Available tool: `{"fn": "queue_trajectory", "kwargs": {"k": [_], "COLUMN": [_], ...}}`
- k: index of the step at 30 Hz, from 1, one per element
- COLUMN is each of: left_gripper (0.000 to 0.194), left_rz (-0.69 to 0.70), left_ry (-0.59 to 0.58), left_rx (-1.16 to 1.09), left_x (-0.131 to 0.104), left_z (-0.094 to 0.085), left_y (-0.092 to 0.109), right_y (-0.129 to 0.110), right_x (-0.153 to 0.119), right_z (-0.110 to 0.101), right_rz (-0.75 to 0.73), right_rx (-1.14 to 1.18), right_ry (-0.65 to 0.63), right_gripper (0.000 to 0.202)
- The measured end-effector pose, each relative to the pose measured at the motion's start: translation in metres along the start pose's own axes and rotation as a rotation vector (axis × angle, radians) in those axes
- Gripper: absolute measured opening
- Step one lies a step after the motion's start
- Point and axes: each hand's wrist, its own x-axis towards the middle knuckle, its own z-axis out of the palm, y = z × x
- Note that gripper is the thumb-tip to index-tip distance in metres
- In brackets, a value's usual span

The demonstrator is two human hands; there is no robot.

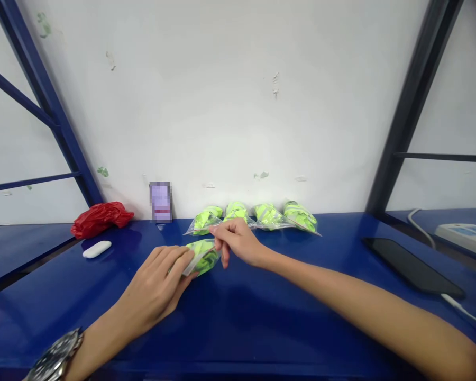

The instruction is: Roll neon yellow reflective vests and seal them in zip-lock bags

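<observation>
A clear plastic bag [203,254] with folded neon-yellow fabric inside is held between my two hands, above the blue tabletop. My left hand [158,280] is closed round its left end, fingers over the top and thumb below. At the bag's right edge, my right hand [238,242] is closed in a pinch, its other fingers curled; the pinched part is mostly hidden by the fingers. Just behind stand several similar bags in a row by the wall, among them a left one [207,219] and a right one [300,216]. A metal watch [57,357] is on my left wrist.
On the left lie a crumpled red plastic bag [101,218] and a white earbud case [97,249]. A blurred-out upright phone-like screen [161,202] leans against the wall. At right lie a black phone [414,265] with a white cable and a white power strip [466,238]. Metal posts flank the table [262,317].
</observation>
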Motion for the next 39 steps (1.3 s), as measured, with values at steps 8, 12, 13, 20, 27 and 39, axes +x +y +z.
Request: {"fn": "queue_trajectory", "kwargs": {"k": [8,12,13,20,27,39], "left_gripper": [0.015,0.036,0.03,0.061,0.062,0.053], "left_rz": [-0.026,-0.16,-0.179,-0.356,-0.236,-0.358], "left_ry": [-0.07,-0.083,-0.088,-0.282,-0.458,-0.491], "left_rx": [0.033,0.14,0.161,0.099,-0.032,-0.049], "left_x": [-0.05,-0.058,-0.06,-0.072,-0.049,0.011], "left_z": [-0.029,-0.037,-0.036,-0.001,0.063,0.113], "left_y": [0.018,0.035,0.037,0.01,-0.079,-0.1], "right_y": [0.039,0.052,0.053,0.033,0.005,0.028], "right_x": [0.042,0.06,0.064,0.073,0.016,-0.067], "right_z": [-0.004,0.01,0.012,0.002,-0.041,-0.048], "right_rz": [-0.244,-0.179,-0.168,-0.056,-0.033,0.266], "right_rx": [-1.382,-1.467,-1.45,-1.29,-0.984,-0.106], "right_ry": [0.053,0.027,0.027,0.222,0.357,0.238], "right_gripper": [0.029,0.019,0.02,0.022,0.029,0.03]}}
